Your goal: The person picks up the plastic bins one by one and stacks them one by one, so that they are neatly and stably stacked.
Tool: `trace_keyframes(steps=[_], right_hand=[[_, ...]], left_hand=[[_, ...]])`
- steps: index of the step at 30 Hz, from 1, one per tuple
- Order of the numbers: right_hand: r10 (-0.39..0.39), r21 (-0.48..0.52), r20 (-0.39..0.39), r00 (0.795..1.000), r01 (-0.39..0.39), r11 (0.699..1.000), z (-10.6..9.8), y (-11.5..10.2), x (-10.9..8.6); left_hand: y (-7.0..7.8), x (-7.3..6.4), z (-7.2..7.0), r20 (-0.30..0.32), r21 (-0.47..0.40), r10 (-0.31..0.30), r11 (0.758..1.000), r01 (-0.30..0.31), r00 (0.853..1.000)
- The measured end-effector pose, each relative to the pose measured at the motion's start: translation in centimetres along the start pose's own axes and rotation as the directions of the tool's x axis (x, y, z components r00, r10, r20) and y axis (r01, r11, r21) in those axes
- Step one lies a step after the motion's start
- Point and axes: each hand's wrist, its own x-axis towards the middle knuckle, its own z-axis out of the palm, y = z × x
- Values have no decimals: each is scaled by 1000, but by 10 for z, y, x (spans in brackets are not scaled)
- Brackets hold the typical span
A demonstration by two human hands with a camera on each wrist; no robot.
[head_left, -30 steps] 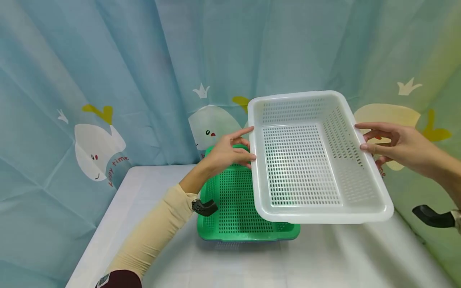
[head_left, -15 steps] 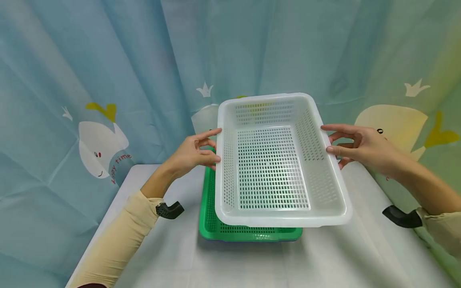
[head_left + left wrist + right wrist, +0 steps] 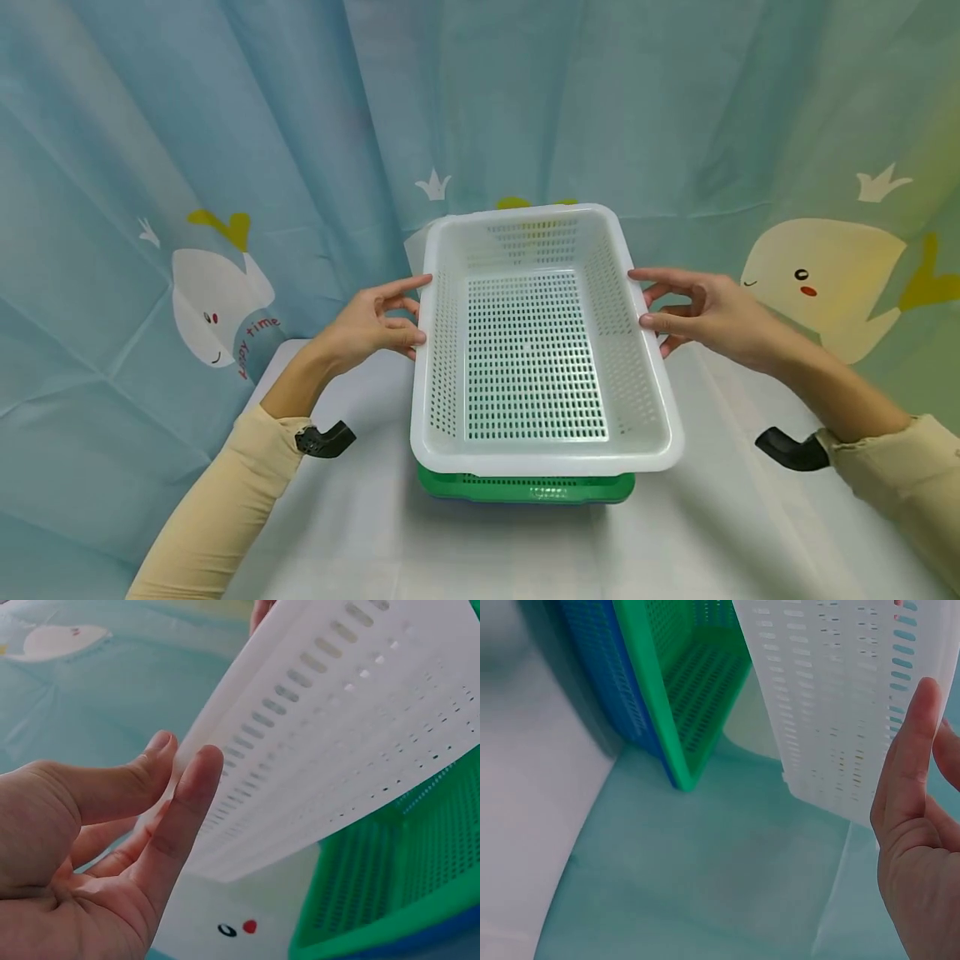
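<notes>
A white perforated plastic basket point(image 3: 528, 358) is held up in the air, its open top tilted toward the head camera. My left hand point(image 3: 367, 323) pinches its left rim between thumb and fingers; in the left wrist view the thumb and fingertips point(image 3: 199, 769) meet at that rim. On the opposite side my right hand point(image 3: 712, 317) pinches the right rim, its fingers point(image 3: 911, 750) lying along the outer wall. Beneath hangs the shadowed gap to a green basket point(image 3: 525, 489), mostly hidden by the white one. The wrist views show the green basket nested in a blue basket point(image 3: 604, 667).
The baskets stand on a white-covered table point(image 3: 495, 558). A blue-green curtain point(image 3: 300, 125) printed with whales hangs behind and at both sides, close to the table's back edge. A dark wrist device point(image 3: 326, 439) sits on the left cuff, another point(image 3: 791, 450) on the right.
Both hands have carried the white basket left and slightly down, from the right side to over the green basket, which it now largely covers. Both grips stay the same.
</notes>
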Motion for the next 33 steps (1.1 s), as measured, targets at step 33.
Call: trace_keyframes(steps=[33], right_hand=[[133,115,74,988,-141,983,48,76,1]], left_hand=[[-77,-4,2,17,-45,-132,990,132,991]])
